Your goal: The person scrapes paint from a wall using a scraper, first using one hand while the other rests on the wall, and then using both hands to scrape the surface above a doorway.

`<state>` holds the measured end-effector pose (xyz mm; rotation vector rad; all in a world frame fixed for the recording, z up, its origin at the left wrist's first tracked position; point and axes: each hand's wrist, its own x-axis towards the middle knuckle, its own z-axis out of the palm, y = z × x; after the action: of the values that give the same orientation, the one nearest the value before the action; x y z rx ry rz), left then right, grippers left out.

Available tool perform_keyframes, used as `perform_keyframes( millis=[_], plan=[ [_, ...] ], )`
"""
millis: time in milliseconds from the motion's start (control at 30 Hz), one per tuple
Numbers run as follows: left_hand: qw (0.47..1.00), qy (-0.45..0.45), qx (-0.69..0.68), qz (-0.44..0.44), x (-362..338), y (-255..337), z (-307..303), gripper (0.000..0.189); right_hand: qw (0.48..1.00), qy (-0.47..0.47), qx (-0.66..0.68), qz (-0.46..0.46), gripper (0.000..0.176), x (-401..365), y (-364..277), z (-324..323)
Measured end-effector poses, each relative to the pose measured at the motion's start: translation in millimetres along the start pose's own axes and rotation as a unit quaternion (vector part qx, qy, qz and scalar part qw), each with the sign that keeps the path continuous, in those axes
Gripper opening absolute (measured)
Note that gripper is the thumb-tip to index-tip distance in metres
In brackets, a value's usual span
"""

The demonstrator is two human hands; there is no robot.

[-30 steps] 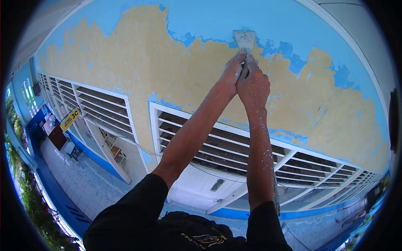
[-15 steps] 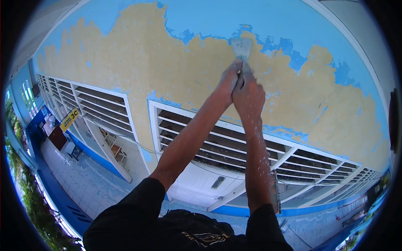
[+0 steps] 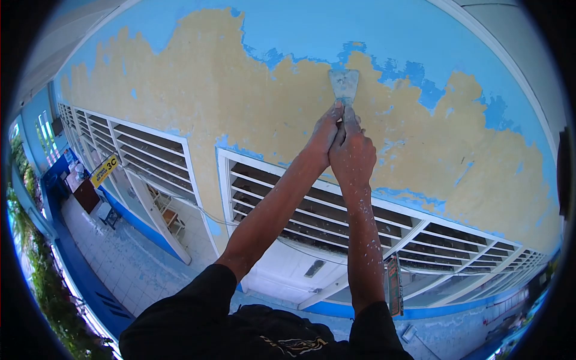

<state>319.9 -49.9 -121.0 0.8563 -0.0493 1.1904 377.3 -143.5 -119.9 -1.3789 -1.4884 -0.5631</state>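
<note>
Both my hands are raised together around the handle of a paint scraper (image 3: 344, 84) with a wide, whitish blade. My left hand (image 3: 326, 129) and my right hand (image 3: 353, 144) press against each other, fingers wrapped round the handle, which they mostly hide. The blade points up, its edge at the ragged border where light blue paint (image 3: 312, 30) meets the bare yellowish wall (image 3: 198, 78). Darker blue patches (image 3: 429, 93) show along that border. Pale flecks dot my right forearm.
Below the stripped area run white louvred window frames (image 3: 288, 198). A yellow sign (image 3: 104, 170) reading 3C juts out at left, near a doorway with chairs (image 3: 171, 217). Paint debris lies on the tiled floor (image 3: 129, 252); plants (image 3: 45, 288) grow beyond the low blue wall.
My hands and the scraper have moved slightly down the wall, so the blade sits lower. The whole view has shifted a little. Both hands keep their hold.
</note>
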Motion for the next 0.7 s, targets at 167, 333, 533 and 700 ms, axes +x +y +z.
perform_keyframes(
  millis=[167,333,533,700],
  plan=[
    [0.999,-0.050,-0.008,-0.008,28,28,12,0.035,0.999,-0.028,-0.026,-0.010,0.037,46,-16,-13],
    [0.999,0.000,0.031,0.004,-3,-1,-10,0.035,1.000,0.005,0.004,-0.010,0.039,5,-4,2],
    [1.000,0.017,-0.015,-0.012,7,22,12,0.038,1.000,-0.004,0.006,-0.010,0.040,25,-12,-1],
    [0.999,-0.043,-0.020,-0.013,5,18,-4,0.039,1.000,-0.025,0.000,0.002,0.039,22,-20,-7]
  ],
)
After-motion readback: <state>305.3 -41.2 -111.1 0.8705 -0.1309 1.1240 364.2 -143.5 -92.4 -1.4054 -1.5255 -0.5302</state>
